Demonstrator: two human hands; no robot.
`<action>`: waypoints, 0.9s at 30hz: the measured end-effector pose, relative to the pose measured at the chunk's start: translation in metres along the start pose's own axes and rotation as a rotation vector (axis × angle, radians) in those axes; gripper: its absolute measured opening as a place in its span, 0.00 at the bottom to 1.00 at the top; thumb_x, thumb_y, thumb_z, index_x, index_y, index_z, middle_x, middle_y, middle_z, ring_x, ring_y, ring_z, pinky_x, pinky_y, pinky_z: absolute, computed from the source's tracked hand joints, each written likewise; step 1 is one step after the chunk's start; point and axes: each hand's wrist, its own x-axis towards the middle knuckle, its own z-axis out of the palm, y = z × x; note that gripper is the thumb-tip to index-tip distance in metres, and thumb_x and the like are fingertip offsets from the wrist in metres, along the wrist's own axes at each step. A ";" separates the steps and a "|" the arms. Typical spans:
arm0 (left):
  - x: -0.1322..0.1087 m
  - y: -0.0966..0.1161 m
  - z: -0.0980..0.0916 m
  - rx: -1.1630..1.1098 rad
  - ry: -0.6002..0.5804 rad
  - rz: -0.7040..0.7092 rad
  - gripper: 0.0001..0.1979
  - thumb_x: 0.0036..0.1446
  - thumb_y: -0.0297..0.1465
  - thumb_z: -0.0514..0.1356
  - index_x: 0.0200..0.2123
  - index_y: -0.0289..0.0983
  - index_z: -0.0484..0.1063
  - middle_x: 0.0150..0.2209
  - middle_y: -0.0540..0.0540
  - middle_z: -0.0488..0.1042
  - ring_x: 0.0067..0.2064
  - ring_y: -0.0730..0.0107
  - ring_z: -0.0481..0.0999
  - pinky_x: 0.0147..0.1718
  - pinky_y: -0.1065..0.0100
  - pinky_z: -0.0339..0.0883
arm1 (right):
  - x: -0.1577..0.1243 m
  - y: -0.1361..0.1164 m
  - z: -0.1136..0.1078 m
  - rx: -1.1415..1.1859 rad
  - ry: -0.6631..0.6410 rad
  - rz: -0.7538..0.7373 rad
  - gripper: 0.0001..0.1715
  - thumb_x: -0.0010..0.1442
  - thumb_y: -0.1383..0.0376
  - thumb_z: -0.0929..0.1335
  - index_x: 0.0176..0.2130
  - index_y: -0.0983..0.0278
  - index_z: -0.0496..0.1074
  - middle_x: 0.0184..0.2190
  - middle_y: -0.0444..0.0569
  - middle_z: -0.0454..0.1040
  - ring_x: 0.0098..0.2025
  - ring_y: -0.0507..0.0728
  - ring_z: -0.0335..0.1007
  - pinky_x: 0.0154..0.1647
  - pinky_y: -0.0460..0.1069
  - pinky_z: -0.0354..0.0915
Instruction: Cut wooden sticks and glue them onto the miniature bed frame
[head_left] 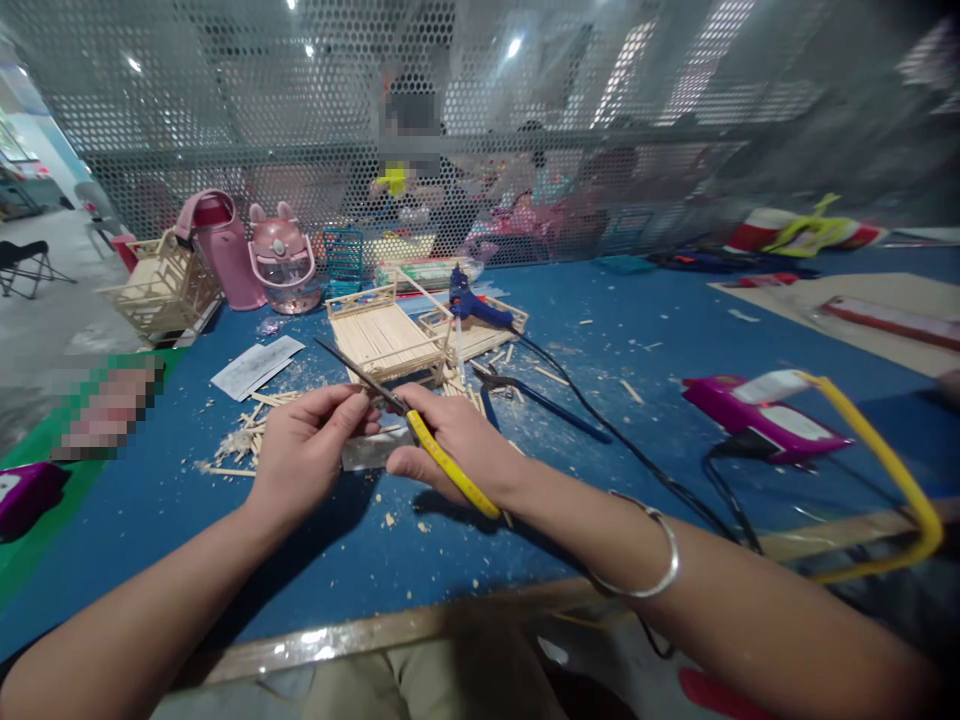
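My right hand (457, 440) grips a thin file (450, 465) with a yellow handle. Its long dark blade tapers and points up to the left, passing just over the fingertips of my left hand (307, 440). The thumb and fingers of that left hand are pinched together; whatever is between them is too small or hidden to name. Beneath both hands lies a clear plastic piece (375, 450). Just beyond stands a small bed-like frame (386, 335) of pale wooden sticks, with loose sticks (255, 430) and dust to its left.
A blue glue gun (474, 303) rests on a second stick panel. Blue-handled pliers (555, 405) lie right of my hands, near a black cord. Farther right is a purple-and-white device (765, 415) beside a yellow tube (900, 470). Pink bottles (232, 260) stand back left.
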 end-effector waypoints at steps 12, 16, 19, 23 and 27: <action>0.000 -0.002 0.001 -0.042 0.053 0.018 0.12 0.42 0.37 0.68 0.27 0.34 0.77 0.27 0.46 0.80 0.30 0.66 0.79 0.33 0.67 0.74 | 0.001 0.003 0.001 -0.140 0.065 -0.130 0.46 0.41 0.38 0.68 0.48 0.66 0.62 0.43 0.56 0.69 0.45 0.62 0.65 0.46 0.57 0.62; 0.000 -0.002 0.000 0.007 0.070 0.084 0.07 0.44 0.32 0.67 0.28 0.35 0.77 0.27 0.47 0.80 0.30 0.66 0.79 0.33 0.67 0.75 | 0.001 0.003 0.002 -0.175 0.075 -0.137 0.48 0.38 0.36 0.68 0.48 0.65 0.62 0.41 0.55 0.69 0.43 0.62 0.64 0.45 0.58 0.62; -0.001 -0.003 -0.003 0.056 0.064 0.135 0.03 0.46 0.29 0.65 0.28 0.36 0.77 0.27 0.48 0.80 0.30 0.67 0.79 0.32 0.68 0.74 | 0.001 0.002 0.001 -0.189 0.073 -0.132 0.50 0.37 0.36 0.68 0.49 0.65 0.63 0.41 0.55 0.69 0.42 0.62 0.64 0.44 0.57 0.62; -0.002 -0.004 -0.005 0.171 0.082 0.196 0.03 0.47 0.26 0.63 0.28 0.38 0.77 0.27 0.49 0.80 0.30 0.69 0.78 0.31 0.71 0.72 | 0.001 0.001 0.001 -0.214 0.080 -0.146 0.51 0.37 0.34 0.67 0.49 0.65 0.63 0.39 0.54 0.68 0.41 0.62 0.63 0.43 0.57 0.61; -0.003 -0.002 -0.005 0.281 0.139 0.247 0.05 0.46 0.25 0.62 0.28 0.38 0.78 0.27 0.50 0.80 0.29 0.69 0.78 0.31 0.70 0.72 | 0.000 0.000 0.002 -0.243 0.109 -0.156 0.54 0.37 0.32 0.64 0.51 0.65 0.62 0.41 0.55 0.67 0.42 0.63 0.61 0.44 0.58 0.60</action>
